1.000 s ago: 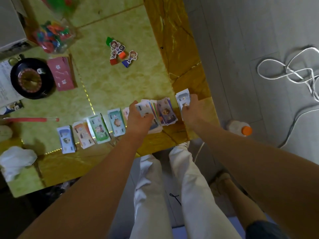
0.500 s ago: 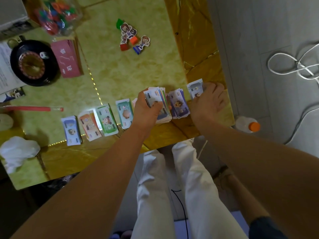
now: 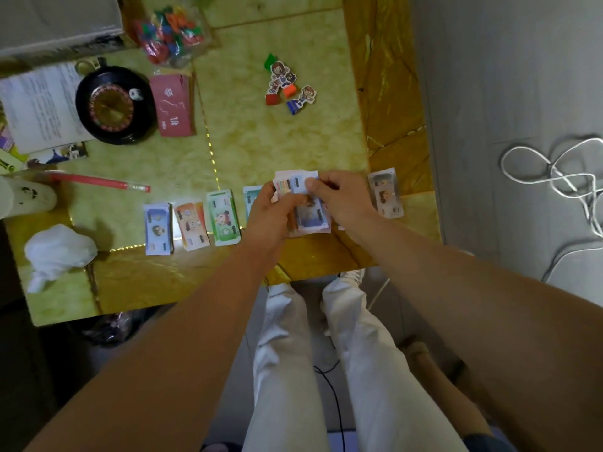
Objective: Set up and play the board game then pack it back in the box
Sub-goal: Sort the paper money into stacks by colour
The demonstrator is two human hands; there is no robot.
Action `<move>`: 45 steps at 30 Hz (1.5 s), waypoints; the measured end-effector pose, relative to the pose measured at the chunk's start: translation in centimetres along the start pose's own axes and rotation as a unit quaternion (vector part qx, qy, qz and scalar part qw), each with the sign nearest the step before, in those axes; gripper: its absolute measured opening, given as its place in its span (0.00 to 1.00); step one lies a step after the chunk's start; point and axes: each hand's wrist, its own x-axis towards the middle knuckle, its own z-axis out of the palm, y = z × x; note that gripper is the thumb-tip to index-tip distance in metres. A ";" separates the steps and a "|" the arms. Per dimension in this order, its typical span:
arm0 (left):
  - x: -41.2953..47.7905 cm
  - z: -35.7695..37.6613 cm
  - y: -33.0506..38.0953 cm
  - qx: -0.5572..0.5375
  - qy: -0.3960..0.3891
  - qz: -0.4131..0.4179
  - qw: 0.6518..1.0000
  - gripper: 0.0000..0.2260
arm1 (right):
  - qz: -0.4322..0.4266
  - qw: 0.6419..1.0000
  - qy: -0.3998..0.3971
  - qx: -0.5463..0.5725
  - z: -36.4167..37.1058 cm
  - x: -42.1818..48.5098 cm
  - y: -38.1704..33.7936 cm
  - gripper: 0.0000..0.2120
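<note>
Centre frame, by the near edge of the table (image 3: 277, 141): a person's left hand (image 3: 270, 216) curls round a mixed wad of play money (image 3: 313, 220). The right hand (image 3: 342, 197) pinches the top note (image 3: 298, 184) between thumb and bent fingers.

The likely hazard is that thin bills cling, so two may peel away together and land in the wrong pile. A slackened left grip could also spill the wad over its neighbours or off the table.

The wad is an uneven, fanned sheaf of pastel paper in pink, blue and violet, with its edges out of line. Sorted piles run left of it: blue pile (image 3: 158, 228), orange pile (image 3: 192, 228), green pile (image 3: 223, 220), and a teal pile (image 3: 252, 199) partly behind the left hand. A grey pile (image 3: 385, 194) lies just right.
</note>
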 end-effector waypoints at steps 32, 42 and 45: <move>-3.7 -27.2 0.3 -0.065 0.252 0.064 0.963 0.07 | 0.045 0.993 -0.043 -0.101 26.1 -2.0 -4.1 0.05; -2.3 -29.0 0.8 -0.092 0.176 0.061 0.978 0.06 | -0.020 0.953 0.077 -0.293 29.7 0.3 -1.6 0.19; -2.2 -28.6 1.0 -0.094 0.178 0.052 0.978 0.06 | -0.068 0.969 0.072 -0.228 28.9 -0.2 -2.1 0.08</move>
